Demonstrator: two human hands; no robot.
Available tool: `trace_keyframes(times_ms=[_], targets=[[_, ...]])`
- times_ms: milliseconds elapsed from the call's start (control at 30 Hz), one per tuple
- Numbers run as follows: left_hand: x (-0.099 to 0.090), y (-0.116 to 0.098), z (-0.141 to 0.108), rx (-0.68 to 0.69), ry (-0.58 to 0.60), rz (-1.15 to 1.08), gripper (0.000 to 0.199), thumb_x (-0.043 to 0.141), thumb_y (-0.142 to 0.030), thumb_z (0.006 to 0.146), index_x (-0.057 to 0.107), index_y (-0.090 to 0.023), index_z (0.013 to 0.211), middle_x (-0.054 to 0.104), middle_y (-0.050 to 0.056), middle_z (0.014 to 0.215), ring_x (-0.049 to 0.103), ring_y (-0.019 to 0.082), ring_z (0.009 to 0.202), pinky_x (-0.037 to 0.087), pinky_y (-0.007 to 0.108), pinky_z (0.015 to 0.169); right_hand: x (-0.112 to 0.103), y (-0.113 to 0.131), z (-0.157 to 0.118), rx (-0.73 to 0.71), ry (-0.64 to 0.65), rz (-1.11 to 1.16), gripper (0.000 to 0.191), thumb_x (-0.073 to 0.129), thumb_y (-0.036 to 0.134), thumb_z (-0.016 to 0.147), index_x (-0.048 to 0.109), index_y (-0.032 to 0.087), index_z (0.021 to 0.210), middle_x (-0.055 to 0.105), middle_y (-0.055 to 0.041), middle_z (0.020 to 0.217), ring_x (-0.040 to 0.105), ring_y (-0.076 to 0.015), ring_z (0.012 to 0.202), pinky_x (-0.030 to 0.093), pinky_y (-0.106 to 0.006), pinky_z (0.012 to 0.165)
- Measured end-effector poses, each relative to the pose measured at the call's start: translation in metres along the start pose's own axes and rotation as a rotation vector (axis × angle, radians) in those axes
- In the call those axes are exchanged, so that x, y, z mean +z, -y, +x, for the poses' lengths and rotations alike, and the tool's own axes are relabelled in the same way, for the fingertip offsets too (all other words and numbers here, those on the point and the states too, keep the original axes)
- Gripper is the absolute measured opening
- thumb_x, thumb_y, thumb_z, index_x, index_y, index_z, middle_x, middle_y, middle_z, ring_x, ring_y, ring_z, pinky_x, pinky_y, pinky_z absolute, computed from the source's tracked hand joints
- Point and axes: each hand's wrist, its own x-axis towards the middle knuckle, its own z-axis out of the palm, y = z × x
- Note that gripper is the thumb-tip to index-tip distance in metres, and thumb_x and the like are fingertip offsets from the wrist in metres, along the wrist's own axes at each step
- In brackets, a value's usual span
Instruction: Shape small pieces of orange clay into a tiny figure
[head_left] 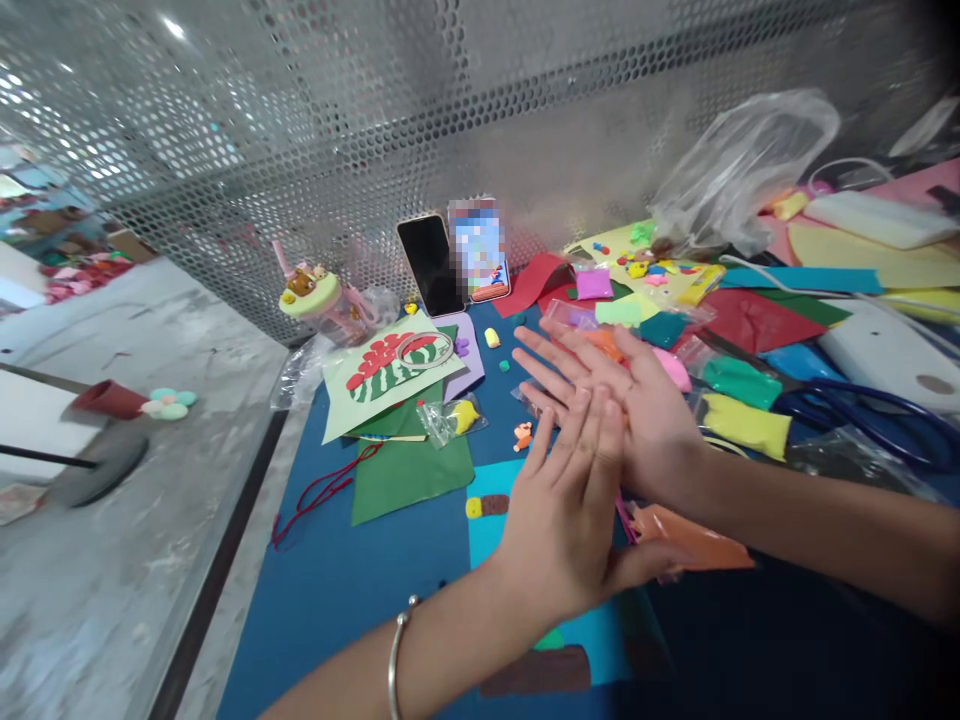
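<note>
My left hand (570,520), a silver bangle (395,650) on its wrist, lies flat with straight fingers across the upturned palm of my right hand (637,395). The two palms press together above the blue table mat (337,590). Anything between them is hidden. An orange clay packet (697,545) lies just under my right wrist. A small orange clay figure (523,435) sits left of my fingers. A light blue sheet (487,530) with a yellow and brown clay strip (487,505) is under my left hand.
Green paper (409,470), a red-and-green clay picture (386,370), a tape ring (425,349), bagged yellow clay (457,415) and a red cord (315,495) lie left. Two phones (431,265) lean on the perforated metal wall (375,120). Clay packets (742,425), blue scissors (862,405) and a plastic bag (742,165) crowd the right.
</note>
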Motion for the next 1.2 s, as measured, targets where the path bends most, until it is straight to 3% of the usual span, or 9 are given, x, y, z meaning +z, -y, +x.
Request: trace_keyframes(times_ms=[233,467,633,733,867,1033,1200], targets=[[-0.002,-0.011,-0.005,0.168,-0.019,0.042,0.077,0.03,-0.058,0.093,0.032,0.006,0.137,0.042,0.024,0.143,0.017,0.025,0.144,0.02,0.04,0.119,-0.005,0.014,0.004,-0.127,0.033,-0.098,0.048,0.025,0.061,0.089,0.057,0.038,0.117,0.051,0.006,0.14,0.034,-0.0197,0.138,0.031,-0.043,0.109],[-0.005,-0.009,0.0,0.142,-0.094,0.114,0.072,0.025,-0.053,0.096,0.035,0.006,0.137,0.042,0.022,0.144,0.016,0.026,0.144,0.018,0.042,0.119,0.005,-0.001,-0.012,0.053,0.104,-0.028,0.058,0.024,0.067,0.087,0.054,0.032,0.122,0.055,-0.0012,0.137,0.042,-0.0218,0.134,0.032,-0.044,0.109],[-0.005,-0.013,-0.001,0.11,-0.114,0.276,0.069,0.034,-0.052,0.095,0.04,0.004,0.135,0.049,0.02,0.139,0.026,0.027,0.141,0.012,0.045,0.12,0.009,0.008,-0.016,0.048,0.037,0.026,0.053,0.024,0.062,0.089,0.058,0.032,0.116,0.055,0.0006,0.137,0.041,-0.0205,0.134,0.033,-0.044,0.109],[-0.005,-0.017,-0.004,0.162,-0.114,0.272,0.065,0.032,-0.05,0.096,0.042,0.003,0.134,0.052,0.018,0.136,0.03,0.026,0.14,0.014,0.043,0.12,0.009,0.015,-0.015,0.047,0.018,0.111,0.051,0.024,0.061,0.09,0.059,0.032,0.113,0.056,0.0022,0.136,0.041,-0.0185,0.134,0.032,-0.042,0.11],[-0.006,-0.02,-0.003,0.255,-0.119,0.204,0.049,0.036,-0.033,0.096,0.045,-0.002,0.134,0.053,0.012,0.137,0.034,0.022,0.138,0.018,0.038,0.119,0.009,0.015,-0.012,0.156,-0.005,0.211,0.049,0.023,0.058,0.091,0.059,0.03,0.108,0.059,0.0003,0.132,0.047,-0.0173,0.13,0.033,-0.042,0.11],[-0.012,-0.007,0.005,0.093,-0.162,0.142,0.045,0.042,-0.027,0.094,0.048,-0.001,0.13,0.056,0.016,0.133,0.038,0.025,0.136,0.023,0.043,0.118,0.014,0.007,-0.017,0.242,-0.032,0.261,0.049,0.027,0.056,0.092,0.057,0.027,0.117,0.059,-0.0018,0.132,0.047,-0.0169,0.13,0.033,-0.038,0.11],[-0.018,0.009,0.011,-0.066,-0.267,0.019,0.025,0.054,-0.015,0.089,0.064,-0.021,0.111,0.07,0.003,0.115,0.055,0.021,0.121,0.037,0.044,0.11,0.019,0.004,-0.018,0.468,-0.077,0.338,0.054,0.021,0.052,0.096,0.06,0.018,0.112,0.065,-0.0087,0.118,0.058,-0.0157,0.116,0.042,-0.03,0.103]])
